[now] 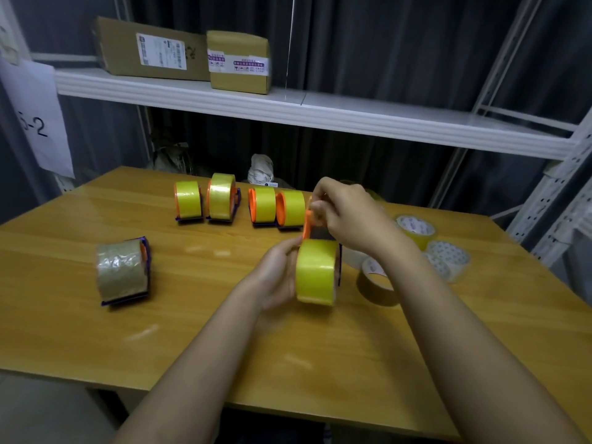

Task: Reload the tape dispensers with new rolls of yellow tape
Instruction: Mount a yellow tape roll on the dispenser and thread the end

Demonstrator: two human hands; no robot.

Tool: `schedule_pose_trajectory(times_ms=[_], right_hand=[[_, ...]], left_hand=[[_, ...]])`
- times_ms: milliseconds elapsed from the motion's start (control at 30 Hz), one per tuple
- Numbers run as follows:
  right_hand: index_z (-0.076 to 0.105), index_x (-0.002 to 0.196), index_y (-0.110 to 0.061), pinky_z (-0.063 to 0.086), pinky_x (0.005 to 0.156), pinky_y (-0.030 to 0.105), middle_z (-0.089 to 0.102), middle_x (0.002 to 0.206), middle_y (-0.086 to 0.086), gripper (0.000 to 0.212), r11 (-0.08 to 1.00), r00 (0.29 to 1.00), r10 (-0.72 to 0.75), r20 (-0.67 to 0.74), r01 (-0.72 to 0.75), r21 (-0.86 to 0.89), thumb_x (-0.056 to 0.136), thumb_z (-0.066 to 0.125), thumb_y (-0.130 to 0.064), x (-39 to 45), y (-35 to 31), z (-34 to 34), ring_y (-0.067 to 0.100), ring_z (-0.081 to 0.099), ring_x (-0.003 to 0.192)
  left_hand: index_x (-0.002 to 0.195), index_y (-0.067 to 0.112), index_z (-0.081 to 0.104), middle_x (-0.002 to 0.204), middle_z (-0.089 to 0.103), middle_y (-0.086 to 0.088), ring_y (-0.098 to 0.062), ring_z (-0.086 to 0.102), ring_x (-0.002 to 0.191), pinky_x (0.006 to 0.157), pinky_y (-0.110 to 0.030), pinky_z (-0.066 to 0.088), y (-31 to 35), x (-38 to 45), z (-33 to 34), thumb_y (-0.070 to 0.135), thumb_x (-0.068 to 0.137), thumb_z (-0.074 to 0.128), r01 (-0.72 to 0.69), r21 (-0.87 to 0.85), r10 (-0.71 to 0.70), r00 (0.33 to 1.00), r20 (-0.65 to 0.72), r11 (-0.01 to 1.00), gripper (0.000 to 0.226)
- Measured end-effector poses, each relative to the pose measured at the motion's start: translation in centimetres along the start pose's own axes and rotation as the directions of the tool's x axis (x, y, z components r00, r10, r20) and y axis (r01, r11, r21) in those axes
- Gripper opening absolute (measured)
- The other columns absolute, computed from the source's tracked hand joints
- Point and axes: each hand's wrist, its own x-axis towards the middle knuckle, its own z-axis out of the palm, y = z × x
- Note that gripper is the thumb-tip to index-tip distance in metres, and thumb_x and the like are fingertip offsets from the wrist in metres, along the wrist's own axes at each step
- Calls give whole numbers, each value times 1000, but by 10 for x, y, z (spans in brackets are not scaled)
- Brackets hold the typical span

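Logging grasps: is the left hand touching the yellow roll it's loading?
Touching. The head view shows the left hand pressed against the side of the yellow tape roll, no gap visible.

White paper sheet (38, 123) at left, fixed to rack upright: handwritten dark marking, "-2" legible; character before dash partly cut off, unreadable.

Large cardboard box (128, 49) on shelf (320, 113): white shipping label (161, 54) with printed lines and barcode-like marks; text too small to read.

Small cardboard box (238, 64) on shelf: white band (238, 64) with purple printed blocks and icons; characters illegible.

Clear tape rolls (448, 257) at right on surface: repeated small print on cores; unreadable.
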Motion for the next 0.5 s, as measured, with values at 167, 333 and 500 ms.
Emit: schedule_pose_trajectory(times_ms=[167,333,500], right_hand=[[51,105,-13,47,66,43,60,87,2,9,975,991,-128,30,132,-179,99,47,-17,-9,-7,-1,30,58,82],[47,109,-14,48,66,43,54,86,-4,17,930,977,-198,78,213,-301,93,47,-7,-19,-11,7,27,59,82],[52,96,-11,37,43,35,63,76,6,26,852,946,-322,43,309,-423,78,59,7,-27,-6,18,30,61,59]], left_hand=[[118,4,59,110,67,-22,-36,65,101,95,-49,45,-3,9,4,41,101,24,2,-216,6,999,37,976,53],[120,10,58,111,65,-20,-36,58,112,104,-54,38,6,12,6,37,102,26,-22,-272,25,1000,8,962,46],[98,4,63,83,68,-14,-27,67,74,75,-41,51,19,9,11,27,101,30,31,-213,-28,999,16,976,40]])
